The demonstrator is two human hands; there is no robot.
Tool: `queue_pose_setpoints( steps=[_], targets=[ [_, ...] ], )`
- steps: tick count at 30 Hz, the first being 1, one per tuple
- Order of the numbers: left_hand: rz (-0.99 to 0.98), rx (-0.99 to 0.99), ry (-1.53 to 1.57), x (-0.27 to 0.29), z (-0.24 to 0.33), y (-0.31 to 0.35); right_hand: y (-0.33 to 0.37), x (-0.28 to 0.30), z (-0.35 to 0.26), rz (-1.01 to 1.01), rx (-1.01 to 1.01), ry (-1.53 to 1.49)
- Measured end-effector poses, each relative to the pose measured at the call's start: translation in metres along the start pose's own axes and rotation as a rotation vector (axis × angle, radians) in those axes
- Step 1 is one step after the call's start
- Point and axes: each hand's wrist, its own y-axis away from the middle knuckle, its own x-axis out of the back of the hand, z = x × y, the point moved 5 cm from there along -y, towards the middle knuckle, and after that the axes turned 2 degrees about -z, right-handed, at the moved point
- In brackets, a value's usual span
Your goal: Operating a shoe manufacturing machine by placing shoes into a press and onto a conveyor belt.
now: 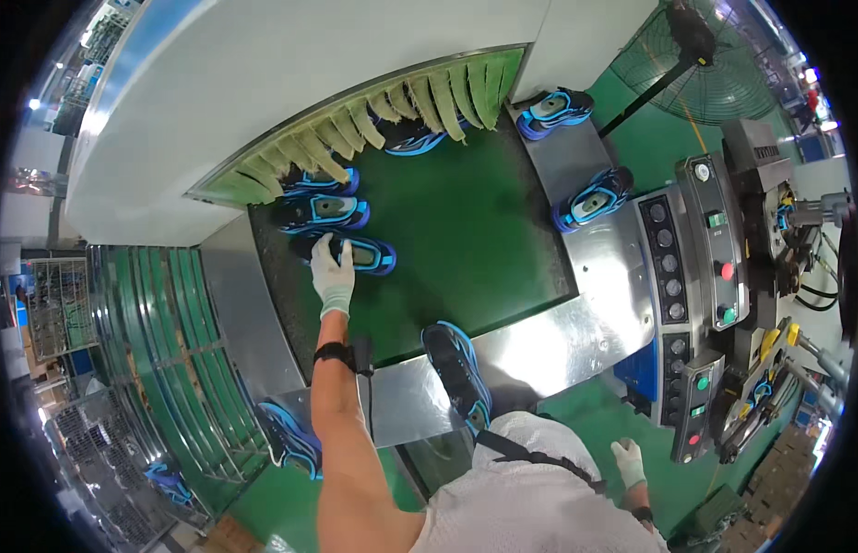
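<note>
My left hand (333,274), in a white glove, reaches forward over a green conveyor belt (456,230). Its fingers close on the heel or toe end of a black and blue sneaker (373,256); which end, I cannot tell. Just beyond lies a matching sneaker (327,212), and another (323,180) sits partly beneath the green fabric strips. Farther right, one more sneaker (415,140) is half covered by those strips. Low at the right, beside my body, hangs my gloved right hand (629,463), its fingers loosely bent and nothing visible in them.
Green strips (355,124) curtain the machine opening. Sneakers stand on the metal rim: one in front (456,373), two at right (555,111) (595,198), one lower left (290,438). A control panel (715,240) is at right, a fan (696,64) behind, a rack (161,350) at left.
</note>
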Motion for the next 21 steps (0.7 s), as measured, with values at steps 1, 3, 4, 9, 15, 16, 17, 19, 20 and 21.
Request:
queue_pose_setpoints(
  steps=[1,3,4,9,15,16,17,19,20,21],
  targets=[
    [0.065,-0.016,-0.029,-0.001,-0.002,0.004,-0.004,0.003,-0.022,0.071,0.126,0.040],
    [0.018,-0.032,-0.022,-0.001,-0.006,-0.003,-0.014,0.001,-0.069,0.133,0.378,0.089],
    [-0.017,-0.033,-0.008,0.003,-0.004,-0.005,-0.015,-0.004,-0.096,0.128,0.500,0.098],
    [-0.092,-0.183,0.103,0.018,0.071,0.024,0.040,-0.055,-0.266,-0.072,0.700,0.190],
    [-0.406,-0.458,0.302,0.003,0.290,0.143,0.115,-0.073,-0.371,0.050,1.229,0.232],
    [-0.491,-0.545,0.288,-0.011,0.323,0.165,0.104,-0.073,-0.374,0.129,1.277,0.273],
    [-0.584,-0.594,0.336,-0.018,0.360,0.189,0.100,-0.065,-0.373,0.116,1.128,0.299],
    [-0.676,-0.769,0.422,-0.031,0.429,0.231,0.082,-0.032,-0.343,0.239,1.096,0.167],
    [-0.713,-0.812,0.461,-0.035,0.460,0.247,0.083,-0.003,-0.323,0.266,1.106,0.062],
    [-0.757,-0.899,0.537,-0.033,0.493,0.268,0.085,0.024,-0.299,0.265,1.051,-0.007]
  ],
)
